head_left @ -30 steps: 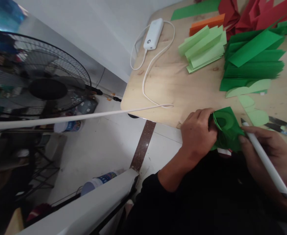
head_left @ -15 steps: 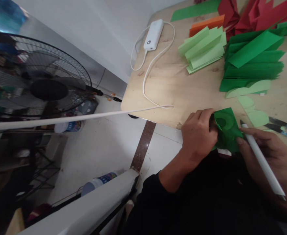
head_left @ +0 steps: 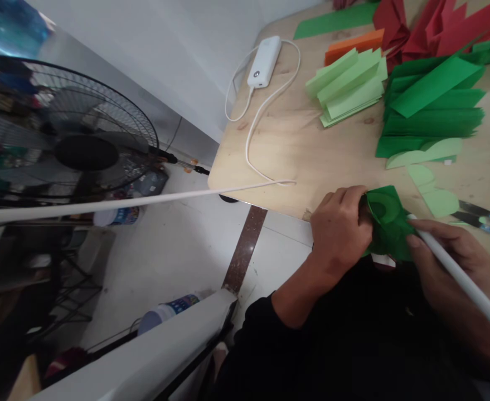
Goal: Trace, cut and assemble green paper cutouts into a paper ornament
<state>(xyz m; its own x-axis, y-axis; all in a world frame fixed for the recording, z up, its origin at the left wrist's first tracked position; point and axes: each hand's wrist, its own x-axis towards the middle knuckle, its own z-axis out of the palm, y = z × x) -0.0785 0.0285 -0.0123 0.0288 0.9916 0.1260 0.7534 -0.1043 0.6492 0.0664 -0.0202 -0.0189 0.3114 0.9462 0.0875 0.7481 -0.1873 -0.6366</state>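
Observation:
My left hand [head_left: 340, 225] grips the left side of a dark green paper piece [head_left: 389, 220] at the table's front edge. A curved shape shows on that paper. Between the thumb and fingers of my right hand [head_left: 454, 262] is a long white pen [head_left: 462, 273], its dark tip at the paper's right edge. Light green cut paper shapes [head_left: 439, 200] lie just beyond, beside dark blades with blue handles [head_left: 485, 220]. Farther back are a stack of dark green paper [head_left: 432, 120] and folded light green strips [head_left: 351, 86].
A white power bank [head_left: 265, 61] with a cable [head_left: 251, 139] lies on the wooden table [head_left: 311, 145]; the cable crosses the left edge. Orange [head_left: 353, 47] and red paper [head_left: 445, 33] lie at the back. A black fan [head_left: 86, 153] stands at left.
The pen has tilted and shifted right at its rear end, and my right hand has moved slightly with it. My left hand still holds the dark green paper.

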